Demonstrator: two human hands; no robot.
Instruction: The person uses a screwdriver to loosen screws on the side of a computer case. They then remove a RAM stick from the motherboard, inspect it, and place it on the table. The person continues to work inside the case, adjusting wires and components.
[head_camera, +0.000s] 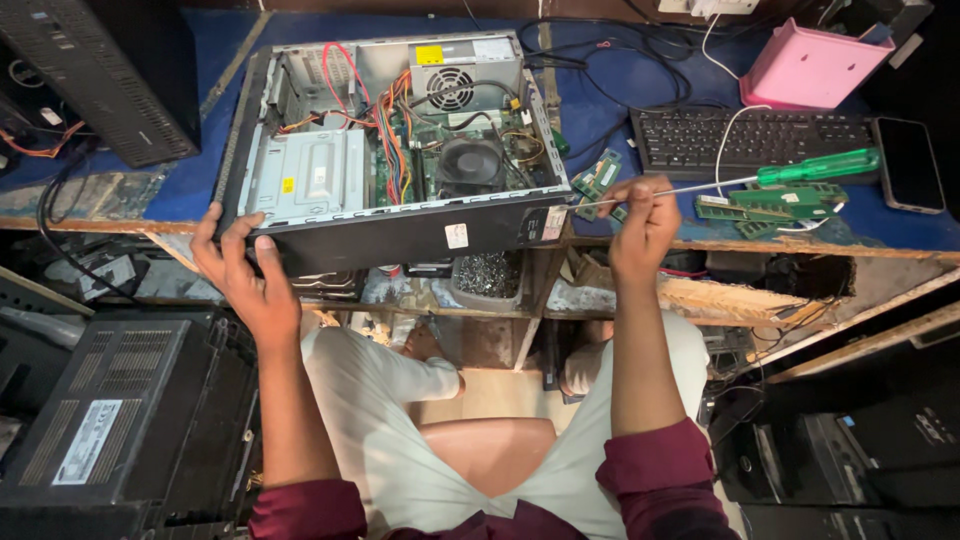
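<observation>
- left hand (240, 262): fingers wrapped on near left corner of open computer case (390, 150), which lies on its side on the blue bench (620, 90)
- right hand (645, 225): fingers pinched around the metal shaft of green-handled screwdriver (815, 167), tip just beside case's right edge
- memory modules (775, 205) under the screwdriver handle, keyboard (750, 140) behind them
</observation>
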